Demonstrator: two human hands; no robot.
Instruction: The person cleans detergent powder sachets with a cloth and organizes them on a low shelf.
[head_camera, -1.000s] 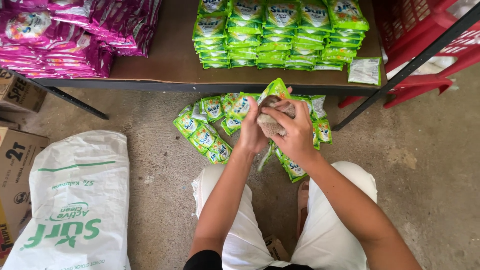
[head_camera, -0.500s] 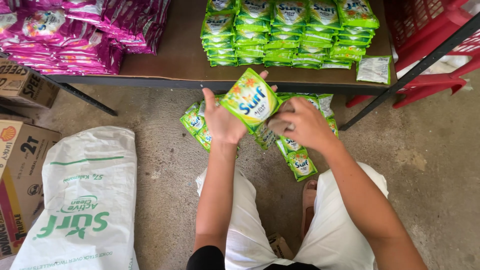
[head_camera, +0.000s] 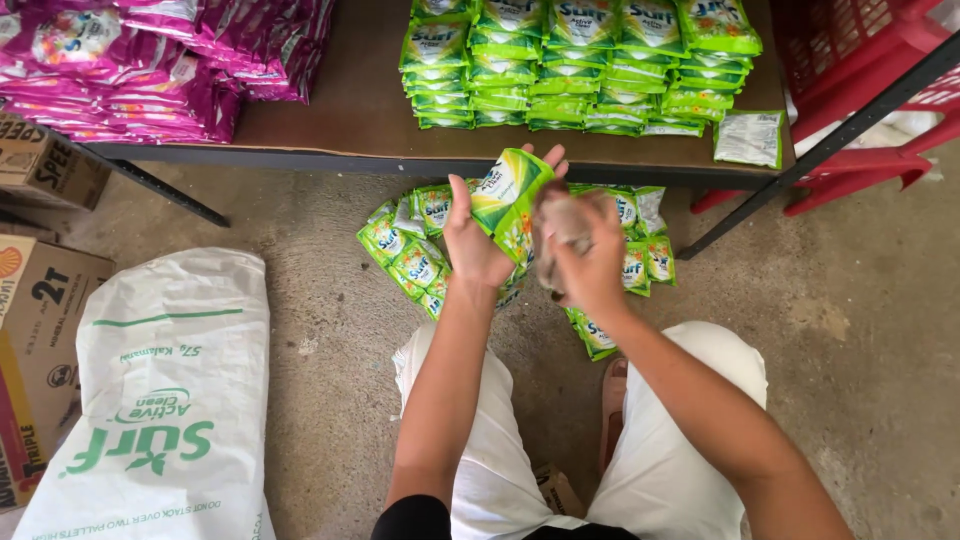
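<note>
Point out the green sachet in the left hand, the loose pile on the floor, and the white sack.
green sachet (head_camera: 508, 190), head view, upper face.
loose pile (head_camera: 415, 250), head view, left sachets.
white sack (head_camera: 170, 400), head view, middle.

The left hand (head_camera: 475, 245) grips a green sachet (head_camera: 508, 190) above the loose sachets (head_camera: 415, 255) on the floor, the right hand (head_camera: 585, 260) just beside it.
</note>
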